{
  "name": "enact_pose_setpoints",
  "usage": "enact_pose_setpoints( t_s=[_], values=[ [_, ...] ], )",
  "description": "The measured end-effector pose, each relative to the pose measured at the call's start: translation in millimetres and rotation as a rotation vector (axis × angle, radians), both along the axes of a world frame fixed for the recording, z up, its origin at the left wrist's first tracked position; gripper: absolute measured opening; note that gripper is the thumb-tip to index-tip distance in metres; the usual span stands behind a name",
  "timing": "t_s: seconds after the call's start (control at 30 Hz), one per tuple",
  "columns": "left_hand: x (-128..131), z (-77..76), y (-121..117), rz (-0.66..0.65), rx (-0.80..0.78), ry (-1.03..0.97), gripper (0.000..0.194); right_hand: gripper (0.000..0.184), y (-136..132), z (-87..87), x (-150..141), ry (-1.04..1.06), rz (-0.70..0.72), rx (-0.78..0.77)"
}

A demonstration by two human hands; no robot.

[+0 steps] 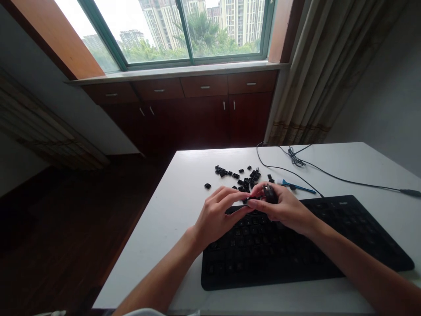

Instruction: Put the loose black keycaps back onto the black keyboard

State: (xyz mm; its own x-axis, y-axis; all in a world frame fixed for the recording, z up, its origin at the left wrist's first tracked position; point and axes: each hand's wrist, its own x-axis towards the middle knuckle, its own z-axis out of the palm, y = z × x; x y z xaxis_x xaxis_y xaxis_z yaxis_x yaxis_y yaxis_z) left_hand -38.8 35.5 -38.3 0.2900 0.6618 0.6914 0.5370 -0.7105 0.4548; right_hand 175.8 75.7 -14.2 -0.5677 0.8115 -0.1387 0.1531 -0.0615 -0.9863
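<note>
Grip: left hand (219, 213) pinches a small dark piece (253, 198), met by the right hand (285, 208), which also clasps a dark pronged object (270, 194). Black keyboard (263, 259) below and rightward, long axis left-right, cable (274, 166) leaving its far edge. Pale mark (343, 202) right of grip, too small to read. Loose keycaps (252, 175) just beyond; open table (167, 228) leftward.
</note>
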Motion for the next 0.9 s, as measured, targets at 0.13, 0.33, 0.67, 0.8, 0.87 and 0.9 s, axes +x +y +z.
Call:
enact_pose_setpoints(
  t_s=[0.13, 0.33, 0.67, 0.8, 0.87, 0.9],
  values=[
    [0.6, 1.9, -0.7, -0.024, -0.015, -0.013, 0.029, 0.036, -5.6, -6.5, -0.7, 0.051, -0.034, -0.127],
    [2.6, 3.1, -0.2, 0.023, -0.176, -0.189, 0.027, 0.044, -4.2, -4.6, 0.8, 0.242, -0.175, -0.349],
    [-1.5, 0.1, 2.5, 0.079, -0.211, -0.211, 0.029, 0.025, 0.4, -5.1, 2.4, 0.400, -0.246, -0.588],
    [-0.8, -1.3, 2.6, 0.068, -0.207, -0.210, 0.030, 0.028, -0.8, -6.6, 1.1, 0.408, -0.255, -0.594],
    [-0.5, -1.3, 2.7, 0.065, -0.217, -0.199, 0.030, 0.028, -0.4, -7.3, 1.2, 0.409, -0.256, -0.595],
    [-0.4, -1.1, 2.7, 0.061, -0.227, -0.194, 0.030, 0.028, -0.2, -7.2, 1.3, 0.407, -0.252, -0.596]
  ],
)
